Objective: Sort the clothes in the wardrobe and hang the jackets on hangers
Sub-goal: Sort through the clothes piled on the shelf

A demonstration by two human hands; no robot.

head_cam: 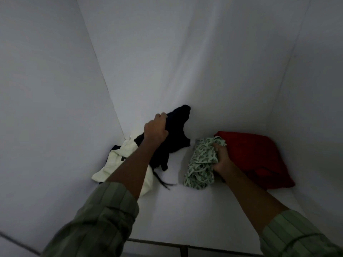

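The person is leaning into a white-walled wardrobe compartment, both arms reaching over its white shelf floor (167, 210). The left hand (155, 129) is closing its grip around a crumpled black fabric garment (177, 132), lifting it so it is hanging clear of the shelf by the back wall, with a thin dark cord (163, 180) trailing down onto the floor. Under that arm a cream-white soft garment (115, 164) is lying rumpled in the left corner, something dark peeking out beneath it. The right hand (220, 158) is bunching a pale green cloth with a leafy print (199, 164), fingers pressed into its folds, the bundle resting on the shelf. Just behind it, touching or nearly so, a red fabric garment (258, 156) is lying spread against the right wall.

This looks like the sorting stage: pieces are being pulled apart into groups, and no hanger is showing anywhere. Whether the black piece is a jacket I cannot tell from here. Next, I would guess, it needs shaking open to see what it is, then setting aside or carrying out toward a hanger, minding the dangling cord so it is not snagging the cream garment.
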